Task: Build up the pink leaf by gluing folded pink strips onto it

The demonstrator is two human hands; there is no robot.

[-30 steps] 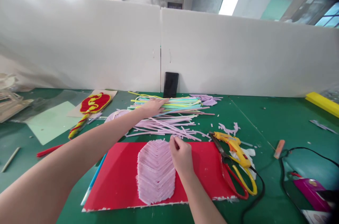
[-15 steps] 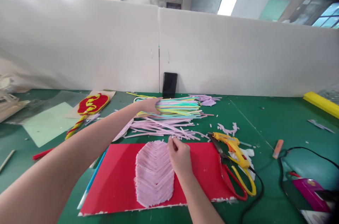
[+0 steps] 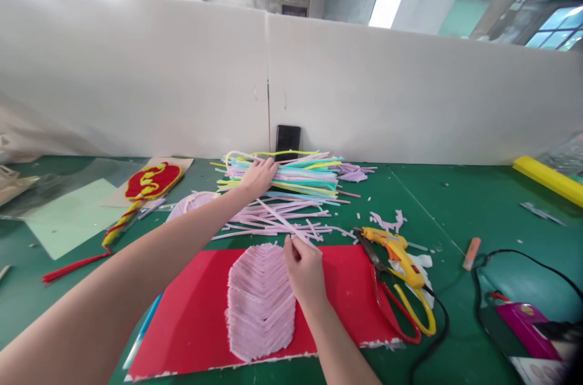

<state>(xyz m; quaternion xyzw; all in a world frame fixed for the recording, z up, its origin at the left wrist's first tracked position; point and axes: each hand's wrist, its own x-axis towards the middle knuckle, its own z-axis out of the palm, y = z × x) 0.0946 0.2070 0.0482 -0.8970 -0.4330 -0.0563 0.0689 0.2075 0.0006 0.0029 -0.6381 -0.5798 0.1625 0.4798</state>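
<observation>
My left hand point(image 3: 260, 176) reaches forward and grips the heap of multicoloured pipe cleaners point(image 3: 305, 176), its fingers partly hidden among the stems. My right hand point(image 3: 306, 266) is closed in a pinch at the far edge of a red board point(image 3: 191, 312). A pale pink pipe cleaner point(image 3: 282, 218) slants down to its fingertips; the exact grip is partly hidden. Beside that hand, a leaf-like oval of pale pink pipe cleaners point(image 3: 260, 306) lies on the board in a herringbone pattern. Loose pink pipe cleaners point(image 3: 255, 227) are spread between board and heap.
To the right lie scissors point(image 3: 392, 294) and a yellow glue gun point(image 3: 401, 254) with a black cord. A red-and-yellow fan-shaped piece point(image 3: 155, 181) lies at left. A black phone point(image 3: 288, 141) leans against the white partition point(image 3: 387, 87). A purple object point(image 3: 526, 327) sits far right.
My left hand has shifted within the heap, and the stems there are pushed up and back. The right hand stays pinched near the board's far edge. The view has moved slightly.
</observation>
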